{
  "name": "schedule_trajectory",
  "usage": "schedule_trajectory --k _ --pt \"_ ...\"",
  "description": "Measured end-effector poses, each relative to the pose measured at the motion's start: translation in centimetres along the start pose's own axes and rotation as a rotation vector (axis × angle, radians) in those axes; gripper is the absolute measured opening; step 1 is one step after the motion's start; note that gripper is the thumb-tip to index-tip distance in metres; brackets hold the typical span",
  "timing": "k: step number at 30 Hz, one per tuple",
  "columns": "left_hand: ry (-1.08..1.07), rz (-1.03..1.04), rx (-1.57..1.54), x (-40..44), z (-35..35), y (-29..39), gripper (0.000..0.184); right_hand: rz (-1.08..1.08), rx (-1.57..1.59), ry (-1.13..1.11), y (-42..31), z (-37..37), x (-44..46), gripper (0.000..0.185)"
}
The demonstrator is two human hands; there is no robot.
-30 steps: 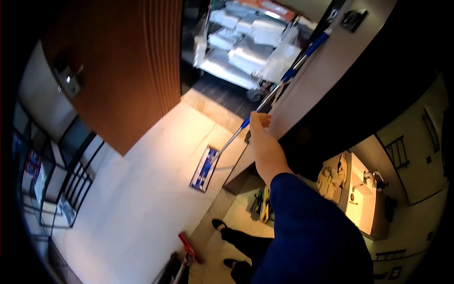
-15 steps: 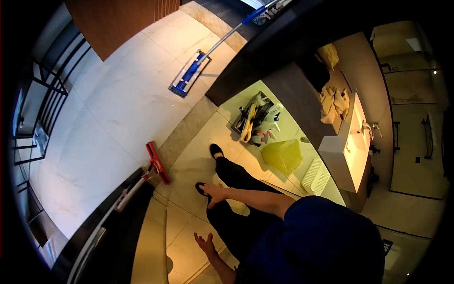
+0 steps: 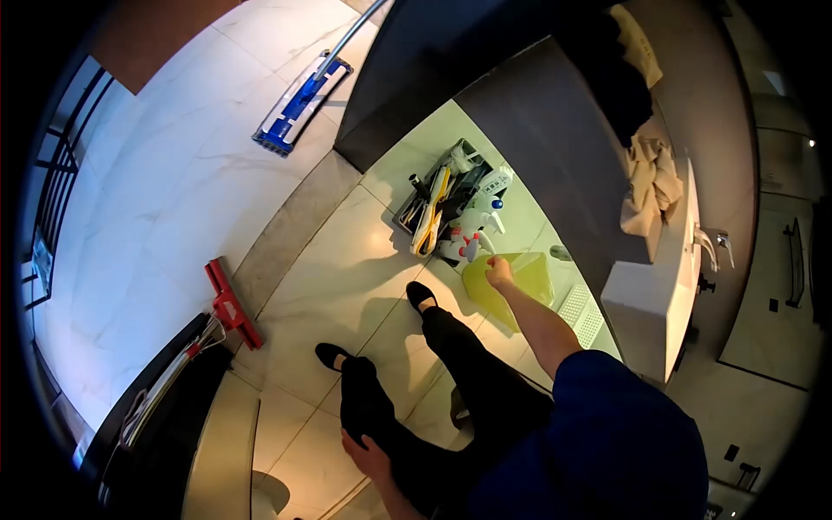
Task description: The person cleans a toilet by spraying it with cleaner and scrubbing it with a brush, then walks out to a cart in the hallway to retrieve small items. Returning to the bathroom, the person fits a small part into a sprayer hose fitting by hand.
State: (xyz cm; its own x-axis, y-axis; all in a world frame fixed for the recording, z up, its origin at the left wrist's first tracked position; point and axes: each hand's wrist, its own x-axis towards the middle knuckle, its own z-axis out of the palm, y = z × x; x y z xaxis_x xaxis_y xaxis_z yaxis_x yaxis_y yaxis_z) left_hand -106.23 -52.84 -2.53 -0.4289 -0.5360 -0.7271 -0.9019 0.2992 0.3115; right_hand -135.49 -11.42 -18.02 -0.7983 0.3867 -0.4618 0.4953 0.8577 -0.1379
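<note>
My right hand [image 3: 498, 273] reaches down over the near edge of a yellow-green translucent bin or bag [image 3: 529, 279], its fingers curled. What it may hold is too small to make out. Just beyond it are spray bottles [image 3: 487, 215] with white heads, some with red parts, beside a dark caddy [image 3: 464, 156] holding yellow-handled and black tools. My left hand [image 3: 368, 455] is low in the view against my dark trouser leg, with fingers apart and nothing in it.
A blue flat mop [image 3: 299, 102] lies on the pale floor at upper left. A red squeegee-like head [image 3: 230, 303] stands by the dark door edge. On the right are a white sink [image 3: 650, 299], a beige cloth [image 3: 650, 182] and a white perforated basket [image 3: 581, 316].
My right hand has left the mop handle and moved down to the yellow-green bin. My left hand has come into view and now lies against my leg. The view has swung toward the sink-side floor.
</note>
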Motion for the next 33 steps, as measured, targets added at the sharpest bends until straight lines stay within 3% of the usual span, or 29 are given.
schedule_trajectory --k 3,6,10,15,16,19,21,22,23,25,28,30,31,33 --pt "0.057 0.006 0.016 -0.9 0.9 0.8 0.057 0.01 -0.065 0.072 1.4 0.2 5.3 0.045" --pt "0.11 0.019 0.033 -1.0 2.1 1.3 0.057 -0.211 -0.048 0.058 2.6 2.9 9.1 0.048" --pt "0.131 0.031 0.075 -1.2 2.7 2.8 0.058 -0.064 0.028 -0.028 2.5 4.7 11.4 0.042" --pt "0.123 -0.029 0.101 -2.3 3.1 4.4 0.057 -0.006 0.047 0.047 3.6 0.1 7.5 0.045" --pt "0.2 -0.014 0.115 -2.5 3.4 4.3 0.051 0.007 0.133 0.075 4.2 -0.8 6.1 0.044" --pt "0.34 0.205 0.19 -3.4 3.8 2.9 0.042 -0.043 0.297 0.087 3.9 -5.4 -0.1 0.045" --pt "0.411 0.383 0.142 -4.1 3.6 4.1 0.029 0.147 0.678 -0.14 -0.4 -10.7 -5.5 0.04" --pt "0.381 0.426 0.035 -4.6 3.6 4.8 0.028 0.161 0.584 -0.204 -2.9 -13.5 -8.2 0.036" --pt "0.383 0.482 0.015 -5.1 3.7 5.6 0.028 0.126 0.702 -0.327 -3.2 -14.3 -9.9 0.033" --pt "0.243 0.477 -0.117 -6.8 2.9 7.9 0.039 0.183 0.764 -0.638 -6.2 -17.6 -14.2 0.028" --pt "0.156 0.495 -0.023 -8.0 1.8 10.5 0.081 0.175 0.76 -1.014 -11.5 -19.3 -20.2 0.029" --pt "0.222 0.5 -0.072 -9.1 -2.7 12.2 0.101 0.243 0.795 -1.29 -16.7 -19.8 -23.6 0.032" --pt "0.287 0.481 -0.046 -9.8 -4.4 12.3 0.096 0.274 0.789 -1.36 -19.9 -21.1 -27.5 0.033" --pt "0.645 0.547 -0.2 -9.0 -5.1 11.0 0.077 0.148 0.657 -1.347 -25.1 -22.3 -34.2 0.038"
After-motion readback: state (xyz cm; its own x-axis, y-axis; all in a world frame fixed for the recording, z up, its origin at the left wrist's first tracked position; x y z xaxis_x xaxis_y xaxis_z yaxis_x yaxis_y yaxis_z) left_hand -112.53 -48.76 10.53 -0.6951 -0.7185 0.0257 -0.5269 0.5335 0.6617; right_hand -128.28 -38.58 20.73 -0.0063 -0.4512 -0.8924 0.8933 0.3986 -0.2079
